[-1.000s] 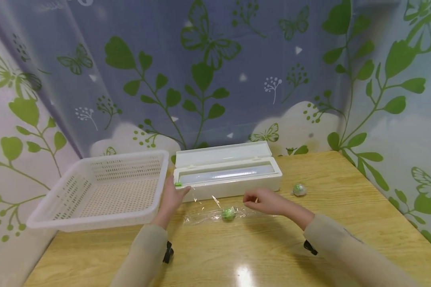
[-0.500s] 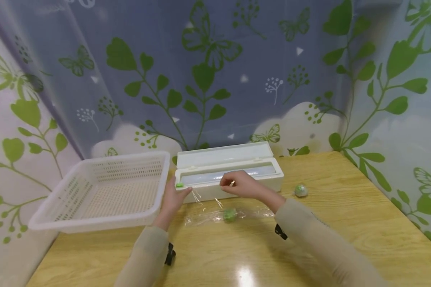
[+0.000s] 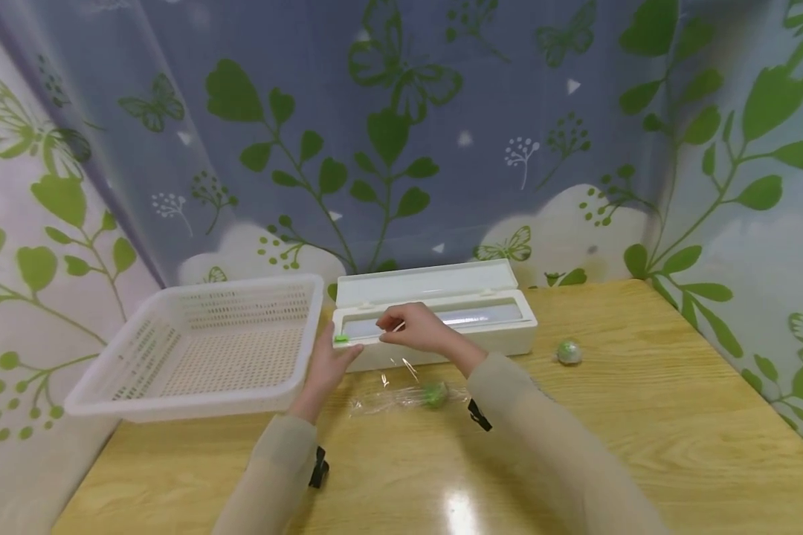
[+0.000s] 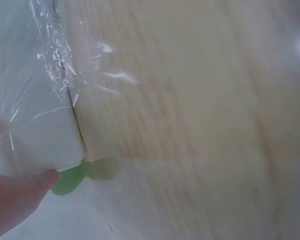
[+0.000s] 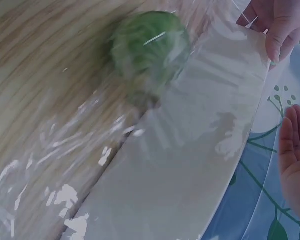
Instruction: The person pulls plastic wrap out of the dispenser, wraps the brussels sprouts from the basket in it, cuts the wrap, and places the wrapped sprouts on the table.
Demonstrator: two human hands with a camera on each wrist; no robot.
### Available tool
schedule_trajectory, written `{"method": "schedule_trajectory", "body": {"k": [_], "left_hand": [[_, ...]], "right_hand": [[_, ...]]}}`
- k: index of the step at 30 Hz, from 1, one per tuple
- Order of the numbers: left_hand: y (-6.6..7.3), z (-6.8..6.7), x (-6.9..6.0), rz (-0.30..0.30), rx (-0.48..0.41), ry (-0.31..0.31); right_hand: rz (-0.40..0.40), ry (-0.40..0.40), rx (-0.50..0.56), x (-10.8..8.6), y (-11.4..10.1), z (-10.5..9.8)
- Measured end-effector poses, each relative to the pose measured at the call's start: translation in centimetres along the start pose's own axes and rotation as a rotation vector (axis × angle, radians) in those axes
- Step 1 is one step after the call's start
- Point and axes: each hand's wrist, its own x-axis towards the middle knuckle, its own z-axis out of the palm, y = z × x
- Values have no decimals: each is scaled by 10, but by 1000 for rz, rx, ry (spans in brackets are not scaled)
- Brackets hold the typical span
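A white cling film dispenser box (image 3: 455, 348) lies on the table, lid raised, a film roll inside. My left hand (image 3: 326, 365) grips its left end, thumb on the front, beside a green slide cutter (image 3: 341, 339). Over the box's front edge is my right hand (image 3: 415, 329), fingers loosely bent; I see nothing held in them. Clear cling film (image 3: 384, 403) drapes from the box onto the table. Beneath it sits a small green Brussels sprout (image 3: 435, 394); the right wrist view shows this sprout (image 5: 150, 47) close, blurred through the film.
A white perforated plastic basket (image 3: 194, 407) stands left of the box. To the right lies a second, film-wrapped sprout (image 3: 568, 351) on the wooden table (image 3: 575, 446). A patterned curtain (image 3: 281, 111) hangs behind.
My right hand has moved left and up, from beside the sprout to over the box's front edge. The left hand keeps its grip on the box end.
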Motion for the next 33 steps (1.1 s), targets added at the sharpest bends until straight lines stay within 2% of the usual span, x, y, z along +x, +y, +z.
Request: {"method": "schedule_trajectory", "body": {"k": [6,11,14,19,24,33], "left_hand": [[1,-1,1,-11,28,-4],[1,-2,1,-19,9,-17],[2,-2,1,-42,-12,-15],[3,0,-2,-99,0,-5],[2,1,-2,-86,33,-5],[3,-4,0,-88,22,-1]], "right_hand": [[2,-10,0,18,-4,12],[-10,12,-41,31,-11,22],[-11,18,-60,37,-15,28],[-1,-2,-130,46,-17,40],[-6,14,-195,51,-17,50],[-44,38,-290,58,-21,56]]}}
